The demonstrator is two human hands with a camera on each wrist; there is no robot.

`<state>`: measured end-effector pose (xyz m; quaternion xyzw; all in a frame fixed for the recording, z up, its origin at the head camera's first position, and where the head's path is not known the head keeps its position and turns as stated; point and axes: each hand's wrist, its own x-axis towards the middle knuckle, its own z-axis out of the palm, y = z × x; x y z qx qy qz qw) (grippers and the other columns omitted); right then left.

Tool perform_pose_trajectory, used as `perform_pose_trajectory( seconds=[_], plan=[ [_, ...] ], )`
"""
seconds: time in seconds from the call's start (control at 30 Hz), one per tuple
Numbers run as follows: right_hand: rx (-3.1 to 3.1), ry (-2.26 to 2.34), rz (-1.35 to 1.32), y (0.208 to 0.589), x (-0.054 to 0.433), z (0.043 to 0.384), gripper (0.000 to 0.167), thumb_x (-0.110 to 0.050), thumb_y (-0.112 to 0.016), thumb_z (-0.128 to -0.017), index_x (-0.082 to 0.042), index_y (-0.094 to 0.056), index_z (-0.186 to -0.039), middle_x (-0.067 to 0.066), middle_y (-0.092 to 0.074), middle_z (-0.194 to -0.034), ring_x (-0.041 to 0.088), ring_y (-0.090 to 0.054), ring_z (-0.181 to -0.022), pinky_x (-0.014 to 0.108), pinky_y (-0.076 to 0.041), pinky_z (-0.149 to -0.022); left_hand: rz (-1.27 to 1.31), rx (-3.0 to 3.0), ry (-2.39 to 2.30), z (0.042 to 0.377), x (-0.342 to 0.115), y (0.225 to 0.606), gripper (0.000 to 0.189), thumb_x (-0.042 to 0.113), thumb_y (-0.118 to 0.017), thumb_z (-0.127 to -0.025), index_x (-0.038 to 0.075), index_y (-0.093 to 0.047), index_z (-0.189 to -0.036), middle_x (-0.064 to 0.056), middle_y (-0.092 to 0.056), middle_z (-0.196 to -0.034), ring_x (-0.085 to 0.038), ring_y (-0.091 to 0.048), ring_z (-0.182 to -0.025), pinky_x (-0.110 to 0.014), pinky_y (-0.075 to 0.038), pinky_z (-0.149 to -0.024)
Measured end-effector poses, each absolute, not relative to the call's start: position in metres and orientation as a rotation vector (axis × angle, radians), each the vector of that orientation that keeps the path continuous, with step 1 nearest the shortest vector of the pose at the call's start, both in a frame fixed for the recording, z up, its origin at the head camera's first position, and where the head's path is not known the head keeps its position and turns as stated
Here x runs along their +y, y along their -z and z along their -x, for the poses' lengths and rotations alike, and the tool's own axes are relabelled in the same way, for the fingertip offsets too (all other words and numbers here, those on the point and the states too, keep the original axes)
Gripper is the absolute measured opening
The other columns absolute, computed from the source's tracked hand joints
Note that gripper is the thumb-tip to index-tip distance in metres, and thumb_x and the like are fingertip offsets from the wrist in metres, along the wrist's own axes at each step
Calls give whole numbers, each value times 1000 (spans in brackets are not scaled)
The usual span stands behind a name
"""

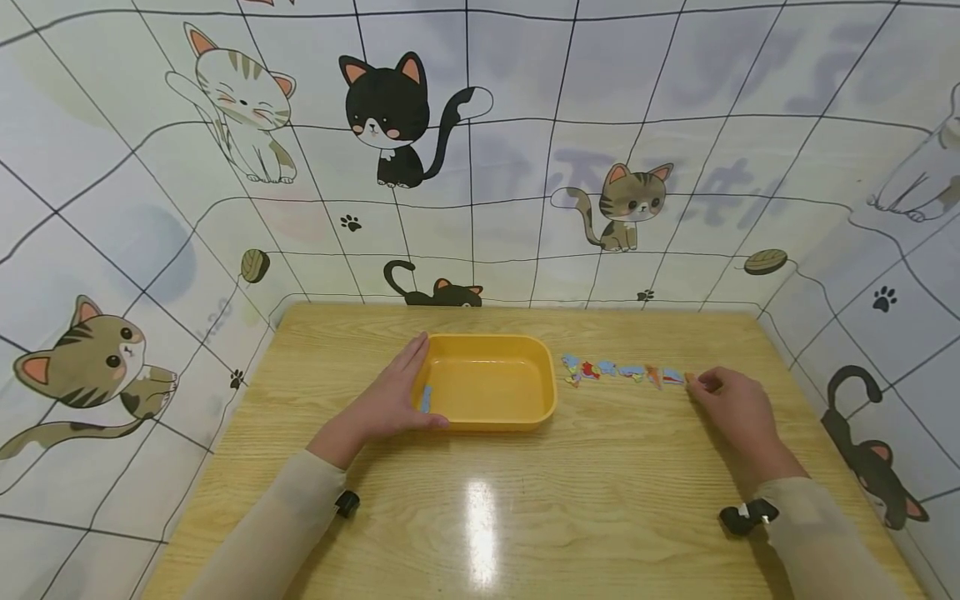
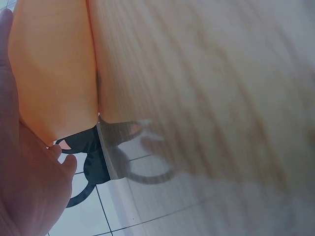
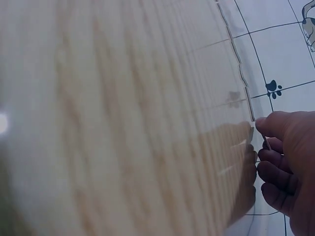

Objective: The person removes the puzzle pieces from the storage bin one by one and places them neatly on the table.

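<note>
My left hand (image 1: 390, 392) grips the left end of a shallow yellow tray (image 1: 487, 425), with the thumb at the front rim and the fingers along the left side. A small flat blue piece (image 1: 427, 398) lies inside that end. My right hand (image 1: 738, 408) pinches a small orange piece (image 1: 690, 377) between thumb and forefinger, down at the tabletop. It sits at the right end of a row of small colourful flat pieces (image 1: 632, 371) leading away from the tray. In the right wrist view, a thin piece edge (image 3: 266, 142) shows beneath the fingers; its face is hidden.
A light wood-grain table (image 1: 585, 508) carries everything. Around its back and sides hangs a white gridded sheet (image 1: 517, 167) printed with cats. Black wrist devices (image 1: 347, 503) sit at both cuffs.
</note>
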<state>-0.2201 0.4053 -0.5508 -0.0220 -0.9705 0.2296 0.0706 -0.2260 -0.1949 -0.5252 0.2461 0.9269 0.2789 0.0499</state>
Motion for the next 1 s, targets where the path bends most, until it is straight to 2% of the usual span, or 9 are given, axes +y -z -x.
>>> perform_pose_trajectory(
  seconds=[0.27,0.7,0.87,1.0],
  plan=[
    [-2943,-653,70,550,403,223,38,-33,-73,-107,4,-74,-114,22,-78,-105,45,-72,-96,62,-54,-80,-743,2805,-887,226,-196,525,150,78,-88,-78,5,-5,-178,-10,1,-186,-34,-5,-171,-61,-20,-133],
    [-2947,-666,87,551,402,218,41,-37,-75,-107,4,-75,-112,20,-77,-100,41,-71,-90,60,-55,-77,-725,2798,-895,228,-196,531,153,85,-84,-75,7,-4,-178,-6,3,-187,-28,-2,-171,-57,-20,-134],
    [-2946,-653,90,553,403,220,43,-38,-76,-106,4,-75,-112,19,-77,-98,38,-70,-87,58,-55,-75,-733,2803,-880,228,-198,533,152,87,-83,-75,7,-3,-178,-1,7,-186,-27,-1,-171,-56,-19,-134],
    [-2941,-664,93,552,403,221,45,-38,-76,-106,6,-74,-115,19,-76,-100,37,-70,-88,57,-55,-75,-738,2802,-888,228,-198,532,152,87,-83,-75,7,-4,-178,-4,4,-187,-28,-2,-171,-57,-20,-134]
  ],
)
